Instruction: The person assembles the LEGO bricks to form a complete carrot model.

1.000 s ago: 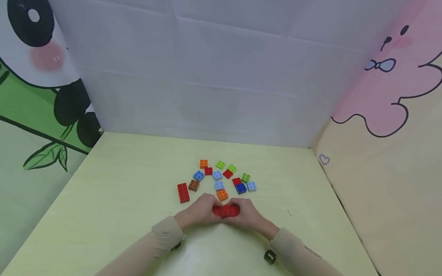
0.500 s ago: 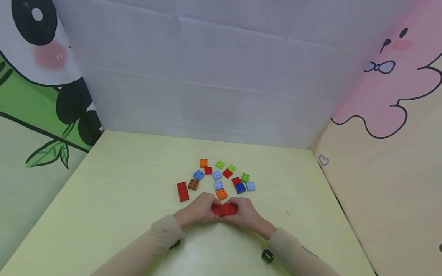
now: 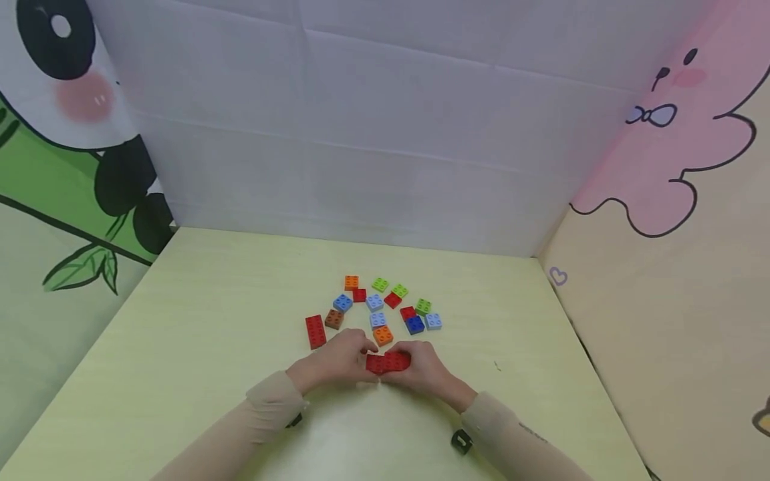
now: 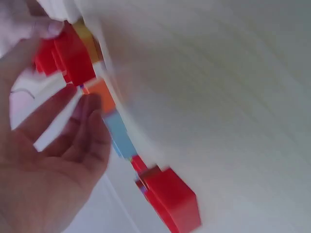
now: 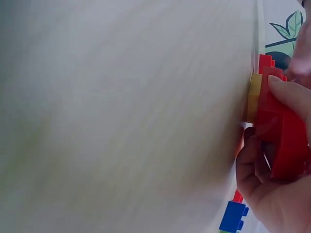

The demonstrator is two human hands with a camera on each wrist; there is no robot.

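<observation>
Joined red building bricks (image 3: 388, 363) are held low over the near middle of the table. My right hand (image 3: 424, 369) grips their right end, thumb on top in the right wrist view. My left hand (image 3: 331, 359) is at the left end with fingers parted; in the left wrist view its loosely bent fingers (image 4: 97, 141) stand away from the red bricks. A yellow brick (image 5: 253, 98) shows at the table side of the red bricks in the right wrist view. Just beyond the hands lies an orange brick (image 3: 383, 335), and a long red brick (image 3: 315, 332) lies beside my left hand.
Several loose bricks spread behind the hands, among them a brown one (image 3: 334, 318), a dark blue one (image 3: 415, 325), a light blue one (image 3: 433, 321) and a lime green one (image 3: 424, 306). A pale cloth wall (image 3: 361, 153) closes the table's (image 3: 228, 307) far edge.
My left fingers have loosened from the red bricks and the left hand has drawn slightly left, exposing their left end. My right hand keeps its grip.
</observation>
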